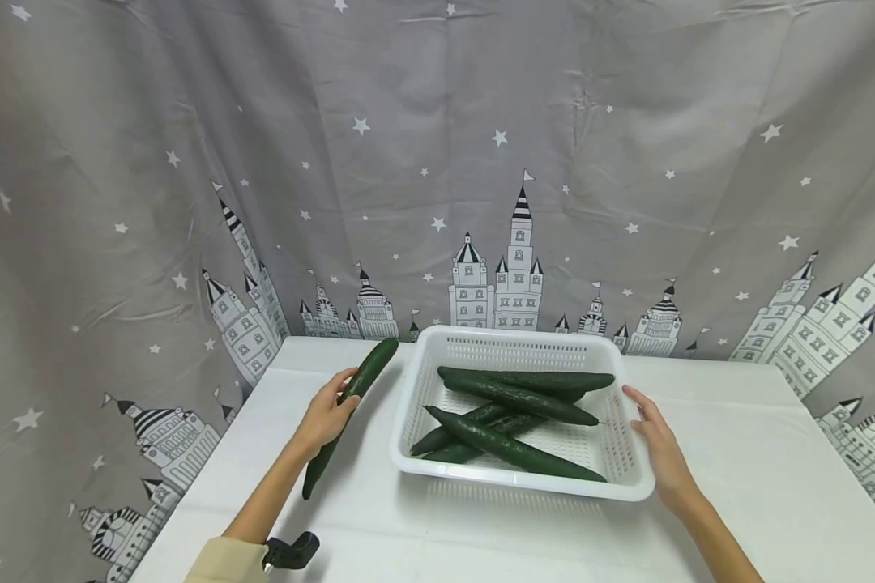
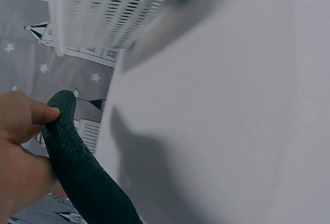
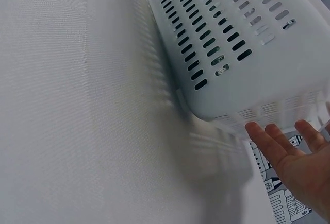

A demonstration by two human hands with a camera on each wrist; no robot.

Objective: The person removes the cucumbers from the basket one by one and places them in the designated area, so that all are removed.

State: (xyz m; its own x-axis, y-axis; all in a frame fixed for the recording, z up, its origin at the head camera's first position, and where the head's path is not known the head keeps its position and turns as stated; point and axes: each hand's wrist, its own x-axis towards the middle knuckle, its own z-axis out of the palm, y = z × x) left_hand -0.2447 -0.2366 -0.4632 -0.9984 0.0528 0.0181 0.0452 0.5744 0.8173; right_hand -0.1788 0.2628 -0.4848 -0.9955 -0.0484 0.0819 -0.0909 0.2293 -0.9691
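Observation:
In the head view my left hand (image 1: 326, 414) grips a long dark green cucumber (image 1: 371, 368) over the left part of the table, beside the basket. Up close in the left wrist view, the thumb and fingers wrap this cucumber (image 2: 85, 170) near one end. A white perforated plastic basket (image 1: 514, 479) stands at the middle of the table with several cucumbers (image 1: 525, 397) lying crosswise in it. Against the basket's right side lies my right hand (image 1: 662, 449). Its fingers (image 3: 268, 140) are extended and spread along the basket's end wall in the right wrist view.
A white cloth (image 1: 744, 453) covers the table. Behind it hangs a grey curtain (image 1: 408, 162) with printed stars and castles. A black strap device (image 1: 292, 552) sits on the left wrist by a beige sleeve (image 1: 228, 560).

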